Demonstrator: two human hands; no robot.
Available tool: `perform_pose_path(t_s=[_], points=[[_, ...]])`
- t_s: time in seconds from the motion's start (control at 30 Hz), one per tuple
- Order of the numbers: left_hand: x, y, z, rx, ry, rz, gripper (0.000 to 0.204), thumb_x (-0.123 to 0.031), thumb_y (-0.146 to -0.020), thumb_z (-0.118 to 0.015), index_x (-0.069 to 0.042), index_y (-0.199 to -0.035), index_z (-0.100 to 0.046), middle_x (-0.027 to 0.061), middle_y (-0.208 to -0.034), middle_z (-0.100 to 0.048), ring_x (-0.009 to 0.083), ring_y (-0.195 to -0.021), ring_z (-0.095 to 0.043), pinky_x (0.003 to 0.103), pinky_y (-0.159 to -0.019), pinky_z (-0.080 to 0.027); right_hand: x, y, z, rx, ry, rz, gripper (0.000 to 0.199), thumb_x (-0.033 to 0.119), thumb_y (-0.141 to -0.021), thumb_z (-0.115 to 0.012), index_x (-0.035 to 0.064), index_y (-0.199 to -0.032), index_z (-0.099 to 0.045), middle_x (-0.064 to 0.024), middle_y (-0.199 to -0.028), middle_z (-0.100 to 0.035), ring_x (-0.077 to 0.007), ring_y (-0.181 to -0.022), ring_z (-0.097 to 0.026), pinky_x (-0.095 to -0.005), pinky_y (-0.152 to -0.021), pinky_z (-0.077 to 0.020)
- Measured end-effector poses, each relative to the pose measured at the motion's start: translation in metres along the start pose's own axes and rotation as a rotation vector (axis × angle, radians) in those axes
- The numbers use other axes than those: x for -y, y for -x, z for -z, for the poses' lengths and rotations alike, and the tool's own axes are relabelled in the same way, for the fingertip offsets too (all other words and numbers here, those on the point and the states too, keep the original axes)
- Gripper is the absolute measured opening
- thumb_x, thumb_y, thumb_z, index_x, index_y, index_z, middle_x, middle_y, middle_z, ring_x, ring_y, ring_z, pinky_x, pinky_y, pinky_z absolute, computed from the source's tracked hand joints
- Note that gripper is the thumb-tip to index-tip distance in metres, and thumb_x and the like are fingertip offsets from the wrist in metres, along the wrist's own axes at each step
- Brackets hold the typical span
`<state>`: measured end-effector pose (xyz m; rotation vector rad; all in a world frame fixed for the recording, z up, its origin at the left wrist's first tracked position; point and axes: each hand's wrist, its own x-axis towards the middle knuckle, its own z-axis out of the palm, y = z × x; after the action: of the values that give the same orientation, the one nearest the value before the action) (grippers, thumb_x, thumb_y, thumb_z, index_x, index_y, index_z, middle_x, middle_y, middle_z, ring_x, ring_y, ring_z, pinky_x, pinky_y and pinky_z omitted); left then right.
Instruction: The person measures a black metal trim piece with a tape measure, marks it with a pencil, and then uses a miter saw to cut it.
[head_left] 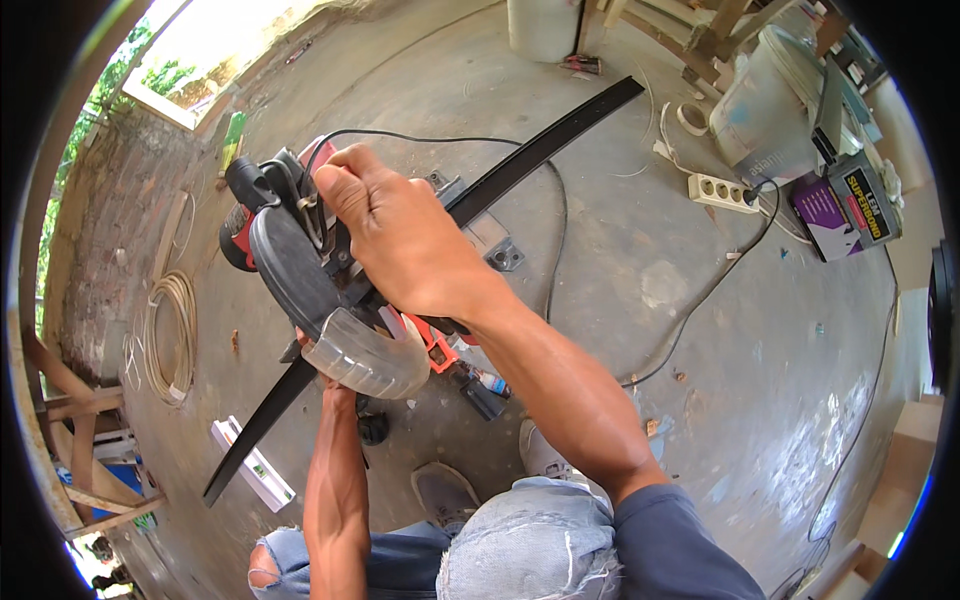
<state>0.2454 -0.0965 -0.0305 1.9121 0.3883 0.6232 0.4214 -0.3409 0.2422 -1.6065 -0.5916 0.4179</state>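
A miter saw [290,265] with a black blade cover and red parts stands on the floor before me. My right hand [400,220] is closed around its handle at the top. From the saw's front hangs a clear, ribbed plastic guard [368,355]. Across the saw's base lies a long black metal profile [560,135], sticking out far right and near left. My left hand [335,382] is low beside the profile, under the clear guard. The guard and saw hide most of its fingers, so its grip does not show.
A white power strip [722,192] with cords lies at the right, near a purple-and-grey box [845,210] and a large white bucket [765,105]. Coiled cable [170,335] and a white profile piece [252,465] lie left. A black power cord [560,240] loops behind the saw.
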Motion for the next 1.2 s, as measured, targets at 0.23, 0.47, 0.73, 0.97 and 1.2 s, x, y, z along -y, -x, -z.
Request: perform_pose_path(t_s=[0.23, 0.47, 0.73, 0.97, 1.2], points=[[0.021, 0.003, 0.002, 0.001, 0.515, 0.265, 0.053, -0.056, -0.096, -0.049, -0.011, -0.120, -0.065, 0.0085, -0.120, -0.065, 0.0279, -0.111, -0.058, 0.049, -0.103, -0.044, -0.005, 0.001, -0.001, -0.072, 0.036, 0.084, 0.044, 0.040, -0.112, -0.043, -0.0006, -0.124, -0.057, -0.0290, -0.084, -0.067, -0.0443, -0.081, -0.067, -0.0467, -0.076, -0.0484], [0.038, 0.015, 0.017, -0.025, 1.020, 0.505, 0.058, -0.063, -0.103, -0.040, -0.014, -0.123, -0.063, 0.0051, -0.116, -0.069, 0.0239, -0.107, -0.062, 0.047, -0.102, -0.047, 0.000, 0.001, -0.005, -0.029, 0.016, 0.060, 0.044, 0.040, -0.112, -0.042, 0.0006, -0.126, -0.055, -0.0243, -0.076, -0.063, -0.0397, -0.071, -0.063, -0.0466, -0.071, -0.0465], [0.044, 0.011, 0.011, -0.091, 1.147, 0.774, 0.084, -0.086, -0.087, -0.043, -0.014, -0.125, -0.062, 0.0085, -0.120, -0.067, 0.0279, -0.111, -0.060, 0.048, -0.105, -0.046, -0.009, 0.001, -0.004, -0.074, 0.069, 0.047, 0.045, 0.043, -0.112, -0.040, 0.0034, -0.127, -0.055, -0.0261, -0.080, -0.066, -0.0437, -0.080, -0.067, -0.0490, -0.076, -0.0483], [0.099, 0.023, 0.002, 0.072, 1.132, 0.585, 0.067, -0.076, -0.096, -0.046, -0.018, -0.126, -0.060, 0.0069, -0.119, -0.067, 0.0228, -0.113, -0.059, 0.047, -0.110, -0.043, -0.016, 0.003, 0.002, -0.055, 0.102, 0.010, 0.044, 0.045, -0.111, -0.039, 0.0076, -0.129, -0.053, -0.0277, -0.085, -0.068, -0.0519, -0.090, -0.064, -0.0552, -0.080, -0.0473], [0.095, 0.034, -0.007, 0.115, 1.749, 0.807, 0.057, -0.066, -0.096, -0.060, -0.016, -0.122, -0.064, 0.0050, -0.119, -0.068, 0.0197, -0.115, -0.059, 0.045, -0.108, -0.045, -0.021, 0.010, 0.010, 0.004, 0.106, -0.033, 0.051, 0.049, -0.111, -0.035, 0.0059, -0.131, -0.052, -0.0321, -0.098, -0.069, -0.0537, -0.102, -0.064, -0.0593, -0.089, -0.0482]])
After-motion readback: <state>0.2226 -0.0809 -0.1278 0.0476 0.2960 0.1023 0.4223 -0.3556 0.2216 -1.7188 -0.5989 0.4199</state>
